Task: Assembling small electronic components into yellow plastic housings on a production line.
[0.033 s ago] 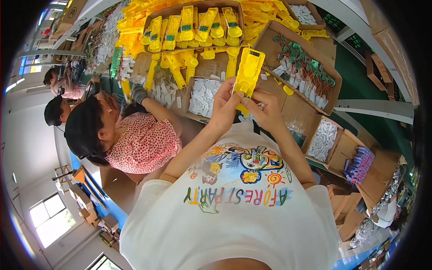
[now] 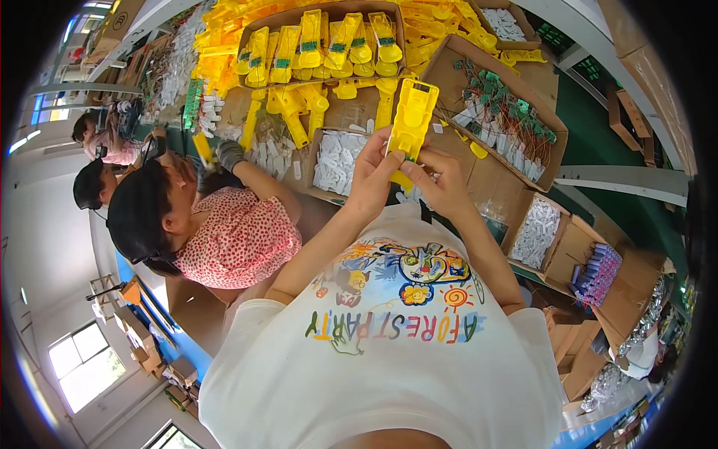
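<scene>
In front of my chest, a yellow plastic housing is tilted upward, its hollow side toward me. My left hand is closed round its lower left side, the thumb pressed inside. From the right, my right hand pinches the lower end, thumb and fingers close together. A bit of green circuit board shows by the thumbs; the fingers hide the rest. Just beyond my left hand stands a box of small white plastic parts. Right of my hands, a cardboard tray holds green circuit boards with wires and white pieces.
Yellow housings with boards fill a carton at the back, with loose yellow parts before it. A co-worker in a spotted top sits close on my left. At right are white parts in a box and a purple-pink bundle.
The co-worker's gloved hand and the yellow piece in it have shifted slightly to the left. My hands and the housing stay almost still.
</scene>
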Action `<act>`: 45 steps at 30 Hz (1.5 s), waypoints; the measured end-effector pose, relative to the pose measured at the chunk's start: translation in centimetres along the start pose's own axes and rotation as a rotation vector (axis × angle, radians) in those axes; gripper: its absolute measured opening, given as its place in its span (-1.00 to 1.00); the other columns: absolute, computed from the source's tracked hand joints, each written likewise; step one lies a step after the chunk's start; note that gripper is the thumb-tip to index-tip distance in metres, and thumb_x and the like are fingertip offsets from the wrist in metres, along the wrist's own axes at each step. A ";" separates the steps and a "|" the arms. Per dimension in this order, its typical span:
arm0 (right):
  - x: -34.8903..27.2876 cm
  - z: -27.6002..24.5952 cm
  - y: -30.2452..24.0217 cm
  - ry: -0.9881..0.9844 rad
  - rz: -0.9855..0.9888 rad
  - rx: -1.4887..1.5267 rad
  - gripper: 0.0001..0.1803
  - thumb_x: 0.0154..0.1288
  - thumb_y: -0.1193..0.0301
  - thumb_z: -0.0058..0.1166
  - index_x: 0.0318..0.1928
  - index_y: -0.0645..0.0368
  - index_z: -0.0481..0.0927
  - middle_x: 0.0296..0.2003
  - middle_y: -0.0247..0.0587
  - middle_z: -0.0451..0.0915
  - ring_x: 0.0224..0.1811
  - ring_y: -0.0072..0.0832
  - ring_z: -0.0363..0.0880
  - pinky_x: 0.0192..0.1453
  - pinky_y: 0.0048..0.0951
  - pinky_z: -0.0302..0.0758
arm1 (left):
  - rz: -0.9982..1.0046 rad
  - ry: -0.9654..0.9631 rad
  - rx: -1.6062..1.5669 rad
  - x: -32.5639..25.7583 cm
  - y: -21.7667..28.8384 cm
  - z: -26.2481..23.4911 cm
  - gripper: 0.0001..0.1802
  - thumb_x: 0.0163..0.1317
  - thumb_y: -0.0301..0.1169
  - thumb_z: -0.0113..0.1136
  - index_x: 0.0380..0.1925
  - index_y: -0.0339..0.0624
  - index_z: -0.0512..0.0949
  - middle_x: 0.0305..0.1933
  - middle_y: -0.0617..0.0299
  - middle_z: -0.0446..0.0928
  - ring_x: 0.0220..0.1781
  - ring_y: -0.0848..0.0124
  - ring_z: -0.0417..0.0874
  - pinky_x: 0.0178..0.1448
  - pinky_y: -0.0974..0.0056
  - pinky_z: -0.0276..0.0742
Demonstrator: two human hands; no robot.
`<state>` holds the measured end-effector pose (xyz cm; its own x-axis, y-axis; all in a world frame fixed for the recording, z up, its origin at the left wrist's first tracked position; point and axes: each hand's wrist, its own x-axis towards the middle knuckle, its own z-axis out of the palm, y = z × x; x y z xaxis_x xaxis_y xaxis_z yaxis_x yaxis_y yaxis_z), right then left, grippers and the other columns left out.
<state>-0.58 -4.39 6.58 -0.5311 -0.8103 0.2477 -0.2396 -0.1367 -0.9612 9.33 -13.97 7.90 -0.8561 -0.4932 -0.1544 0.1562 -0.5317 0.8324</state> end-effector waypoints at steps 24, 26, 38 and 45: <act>2.9 -9.3 -3.9 -0.030 0.503 0.963 -0.42 0.30 0.22 -0.01 0.23 0.26 0.25 -0.49 -0.36 0.43 -0.49 -0.70 0.38 -0.50 -0.66 0.34 | -0.103 0.078 -0.016 0.8 0.8 -4.2 -0.59 0.41 -0.19 -0.29 0.04 -0.25 0.34 -0.23 0.11 0.51 -0.27 0.35 0.56 -0.12 0.24 0.52; 3.6 -9.7 -3.1 -0.143 0.246 0.723 -0.56 0.32 0.36 -0.03 0.16 0.25 0.36 -0.34 -0.31 0.47 -0.34 -0.64 0.46 -0.44 -0.59 0.51 | -0.186 0.056 -0.062 0.7 0.5 -4.3 -0.62 0.40 -0.20 -0.25 0.02 -0.24 0.35 -0.28 0.12 0.52 -0.28 0.36 0.57 -0.13 0.24 0.52; 6.3 -2.7 0.0 0.076 0.342 0.149 -0.75 0.39 0.36 -0.20 -0.01 0.09 0.46 -0.29 -0.41 0.45 -0.36 -0.72 0.41 -0.30 -0.72 0.36 | -0.015 0.034 0.622 1.0 -2.1 -2.1 -0.63 0.19 -0.54 0.07 0.01 -0.23 0.29 -0.25 0.09 0.53 -0.28 0.32 0.59 -0.21 0.32 0.46; 7.4 -2.3 -0.5 0.259 0.336 -0.647 -0.63 0.39 0.14 -0.28 -0.02 0.10 0.45 -0.26 -0.24 0.55 -0.35 -0.46 0.51 -0.30 -0.44 0.40 | 0.218 0.009 1.055 0.5 -2.3 -1.8 -0.53 0.04 -0.52 0.13 0.01 -0.24 0.33 -0.37 -0.10 0.51 -0.31 0.01 0.58 -0.23 0.15 0.48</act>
<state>-6.21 -9.00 9.16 -0.8132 -0.5796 0.0525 -0.4170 0.5174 -0.7473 9.45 -14.22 4.94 -0.8568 -0.5131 0.0520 -0.2028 0.4279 0.8808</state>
